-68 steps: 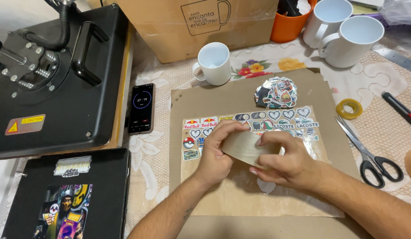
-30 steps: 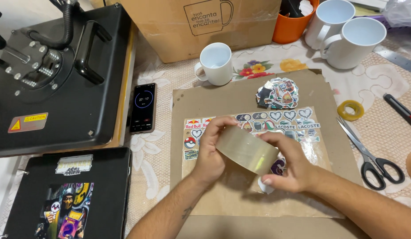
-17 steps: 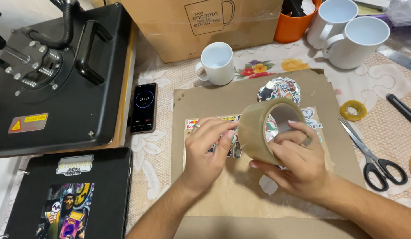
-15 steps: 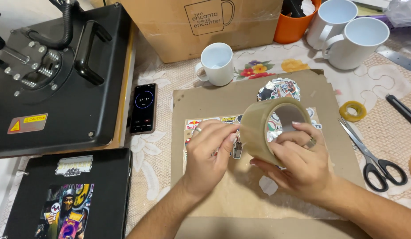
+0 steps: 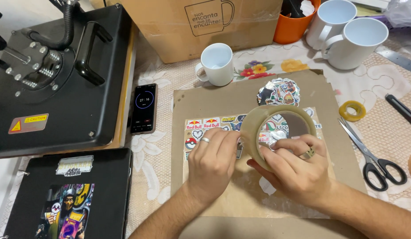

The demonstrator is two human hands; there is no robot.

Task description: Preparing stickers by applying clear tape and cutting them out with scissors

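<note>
1. While the right hand [image 5: 298, 170] holds the tape roll [image 5: 276, 132] on edge above the cardboard sheet [image 5: 241, 93], its fingers reach through the core, so that grip is closed on the roll.
2. Left hand [image 5: 212, 161] presses fingertips against the roll's near rim; its grip is pinched there, though the tape end itself is too fine to make out.
3. Both hands and the roll cover much of the sticker sheet [image 5: 205, 126]; only its left part and top corner show.
4. Stickers seen through the roll's core are blurred.
5. A round sticker pile [image 5: 280, 92] lies just beyond the roll.
6. Scissors [image 5: 373, 155] and a small yellow tape ring [image 5: 352, 109] lie on the worktop [image 5: 152, 150] to the right.
7. Heat press [image 5: 59, 75] at left is cut off by the frame, as is the black folder [image 5: 72, 194] below it.
8. Phone [image 5: 143, 108] lies beside the press.
</note>
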